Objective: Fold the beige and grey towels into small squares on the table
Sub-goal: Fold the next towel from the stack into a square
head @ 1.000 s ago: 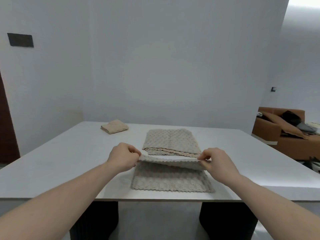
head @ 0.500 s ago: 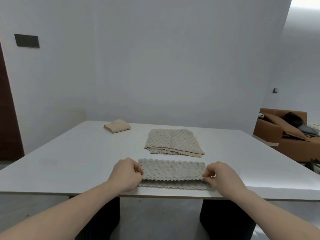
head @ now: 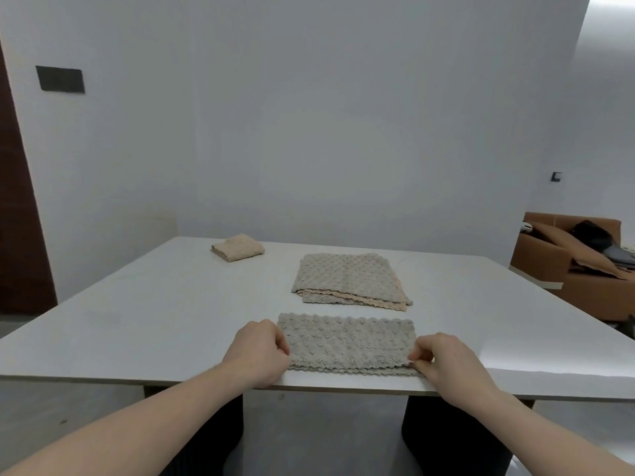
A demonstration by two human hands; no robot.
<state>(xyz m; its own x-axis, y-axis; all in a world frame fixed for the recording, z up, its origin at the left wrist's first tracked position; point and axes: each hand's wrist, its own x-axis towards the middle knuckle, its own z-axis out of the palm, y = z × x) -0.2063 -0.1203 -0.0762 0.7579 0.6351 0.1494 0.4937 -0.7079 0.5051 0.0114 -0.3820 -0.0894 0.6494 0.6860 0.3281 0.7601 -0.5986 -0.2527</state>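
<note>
Pinching ends of grey towel [head: 347,341]: left hand [head: 258,353] on its left edge, right hand [head: 446,364] at near right corner, fingers curled on cloth. Towel lies as long folded strip near front edge of counter [head: 144,314], flat. Beyond it, towel stack [head: 348,281], grey layer over beige one, near counter middle. Small folded beige towel [head: 237,247] at far left, well apart. Sofa [head: 577,266] at right of room.
</note>
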